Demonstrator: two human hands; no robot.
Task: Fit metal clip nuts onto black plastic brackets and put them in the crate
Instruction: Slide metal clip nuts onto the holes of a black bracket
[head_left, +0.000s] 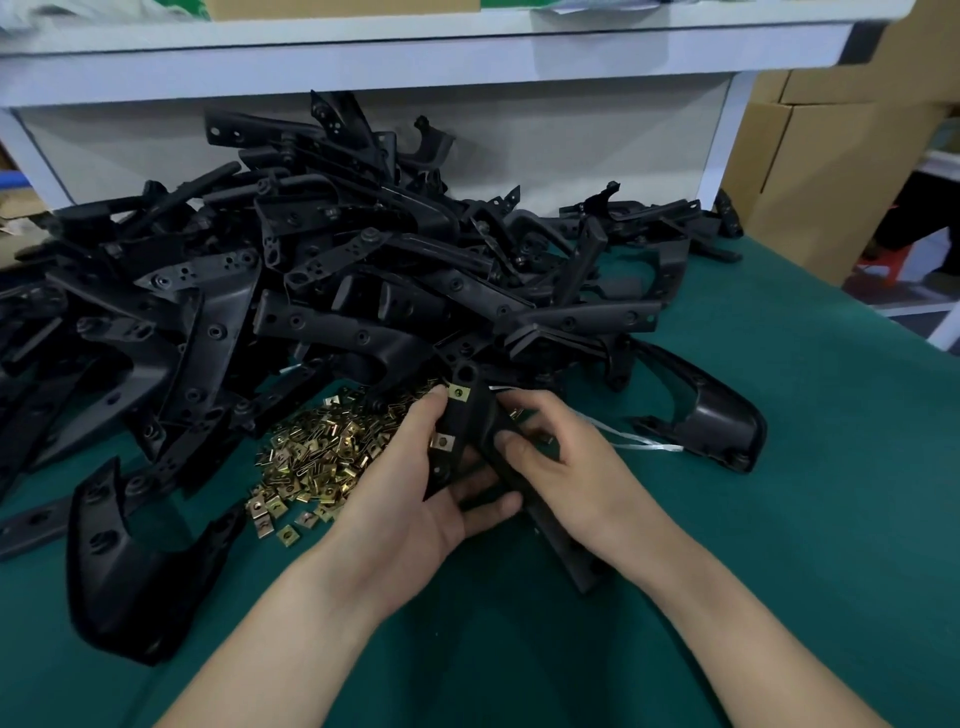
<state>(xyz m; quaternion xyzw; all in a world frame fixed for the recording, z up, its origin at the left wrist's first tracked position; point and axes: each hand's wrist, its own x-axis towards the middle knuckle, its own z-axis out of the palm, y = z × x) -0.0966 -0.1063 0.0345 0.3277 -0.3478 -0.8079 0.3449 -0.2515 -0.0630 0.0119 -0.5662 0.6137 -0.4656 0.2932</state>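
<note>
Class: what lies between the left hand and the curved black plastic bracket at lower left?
A heap of brass-coloured metal clip nuts, in the head view.

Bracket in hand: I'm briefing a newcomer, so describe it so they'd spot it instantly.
On the green table, before the heap of black brackets, lies a pile of loose clip nuts. Right of it, the left hand and right hand grip one bracket, the only one with two fitted clips.

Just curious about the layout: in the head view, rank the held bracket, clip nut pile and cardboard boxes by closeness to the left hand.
1. Held bracket: gripped in the left hand.
2. Clip nut pile: just left of it.
3. Cardboard boxes: far back right.
</note>
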